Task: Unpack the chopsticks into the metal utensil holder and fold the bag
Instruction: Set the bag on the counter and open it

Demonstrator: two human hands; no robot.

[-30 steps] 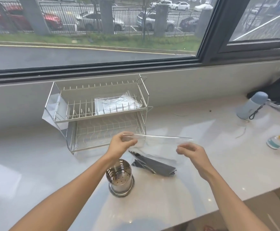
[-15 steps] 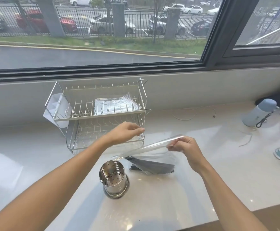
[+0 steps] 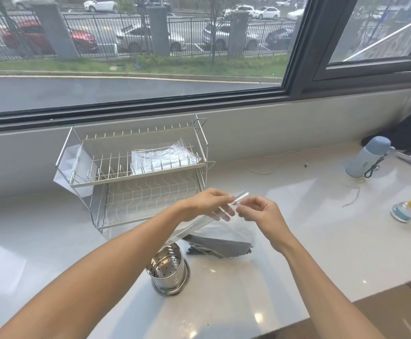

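I hold a clear plastic bag (image 3: 194, 226) up above the counter; it hangs slanting down to the left towards the holder. My left hand (image 3: 206, 204) and my right hand (image 3: 260, 214) pinch its upper end close together, fingertips nearly touching. The dark grey chopsticks (image 3: 219, 245) lie in a flat bundle on the white counter, under and behind the bag. The perforated metal utensil holder (image 3: 167, 267) stands upright just left of them, with nothing visible inside it.
A two-tier wire dish rack (image 3: 136, 172) stands behind, with a plastic packet (image 3: 160, 157) on its upper shelf. To the right are a pale blue bottle (image 3: 368, 157), a small yellow-capped bottle (image 3: 406, 210) and a thin cable (image 3: 272, 165). The counter edge (image 3: 346, 302) runs at lower right.
My hands have come together: the bag was stretched wide between them, then one end dropped, and now both hands pinch its top end. The view has shifted slightly.
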